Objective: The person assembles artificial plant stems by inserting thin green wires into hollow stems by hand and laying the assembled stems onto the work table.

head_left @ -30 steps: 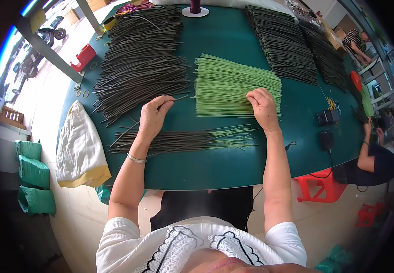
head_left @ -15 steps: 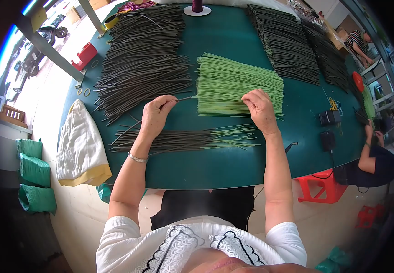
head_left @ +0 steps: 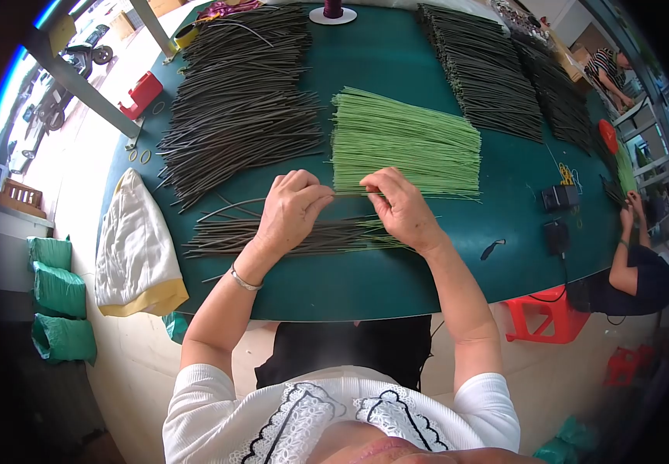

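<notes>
Drawing together since the earlier frame, my left hand (head_left: pixel 292 209) and right hand (head_left: pixel 402 209) are curling into near-pinches, contents unclear, while seemingly finished dark-and-green sticks (head_left: pixel 331 236) are lying nearer me and green stems (head_left: pixel 408 147) and dark sticks (head_left: pixel 242 127) are waiting beyond.

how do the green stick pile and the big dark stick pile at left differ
The green pile is light green; the dark pile is nearly black. The green pile's sticks look thinner than the dark pile's. The dark pile covers more table than the green pile. Both lie on it.
</notes>
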Demonstrator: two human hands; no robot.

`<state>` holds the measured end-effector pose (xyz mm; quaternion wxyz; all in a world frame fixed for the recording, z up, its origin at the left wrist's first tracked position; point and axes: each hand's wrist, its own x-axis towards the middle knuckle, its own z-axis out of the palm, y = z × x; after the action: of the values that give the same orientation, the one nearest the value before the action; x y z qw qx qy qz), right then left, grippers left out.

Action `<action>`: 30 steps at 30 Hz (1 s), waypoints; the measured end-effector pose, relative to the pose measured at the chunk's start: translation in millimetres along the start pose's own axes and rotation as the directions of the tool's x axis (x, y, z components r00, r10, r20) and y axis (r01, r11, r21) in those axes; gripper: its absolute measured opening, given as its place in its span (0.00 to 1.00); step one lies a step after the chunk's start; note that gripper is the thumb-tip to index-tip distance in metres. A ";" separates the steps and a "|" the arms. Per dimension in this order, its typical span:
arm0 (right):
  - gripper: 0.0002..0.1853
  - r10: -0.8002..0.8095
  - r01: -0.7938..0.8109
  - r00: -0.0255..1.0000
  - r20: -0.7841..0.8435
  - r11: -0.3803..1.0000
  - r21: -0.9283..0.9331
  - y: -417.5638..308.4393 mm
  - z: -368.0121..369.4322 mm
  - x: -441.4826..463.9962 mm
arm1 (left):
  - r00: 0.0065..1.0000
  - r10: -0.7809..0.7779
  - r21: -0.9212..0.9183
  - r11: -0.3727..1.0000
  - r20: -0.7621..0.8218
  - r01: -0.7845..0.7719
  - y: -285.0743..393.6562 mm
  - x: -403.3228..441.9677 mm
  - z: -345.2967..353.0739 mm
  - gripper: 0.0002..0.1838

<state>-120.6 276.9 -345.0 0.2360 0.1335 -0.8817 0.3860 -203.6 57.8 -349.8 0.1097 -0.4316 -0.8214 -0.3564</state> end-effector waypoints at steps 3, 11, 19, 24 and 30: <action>0.20 -0.011 -0.022 0.971 0.240 0.991 0.132 -7.3 10.9 -4.5 | 0.996 0.026 -0.021 0.999 0.088 -0.024 5.9 -5.1 6.3 0.06; 0.09 0.029 -0.056 0.952 0.305 0.995 0.080 -4.1 -17.9 -3.4 | 0.938 -0.232 0.174 0.966 0.257 0.192 -11.0 -3.7 -22.2 0.19; 0.06 0.109 -0.131 0.897 0.429 0.991 0.021 0.5 -18.3 -6.6 | 0.915 -0.340 0.215 0.931 0.218 0.295 -34.2 -8.3 -31.9 0.18; 0.13 0.182 -0.189 0.982 -0.053 0.965 -0.184 32.7 -35.0 -0.7 | 0.950 -0.239 0.450 0.839 -0.200 0.306 -76.6 4.0 -27.2 0.09; 0.11 0.207 -0.197 0.978 0.008 0.944 -0.263 71.3 -35.8 -6.8 | 0.950 -0.274 0.511 0.801 -0.150 0.312 -83.5 8.2 -18.7 0.09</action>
<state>-133.4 351.4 -371.4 0.1950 0.0171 -0.9379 0.2866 -276.7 19.1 -373.3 0.1961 -0.2399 -0.9399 -0.1437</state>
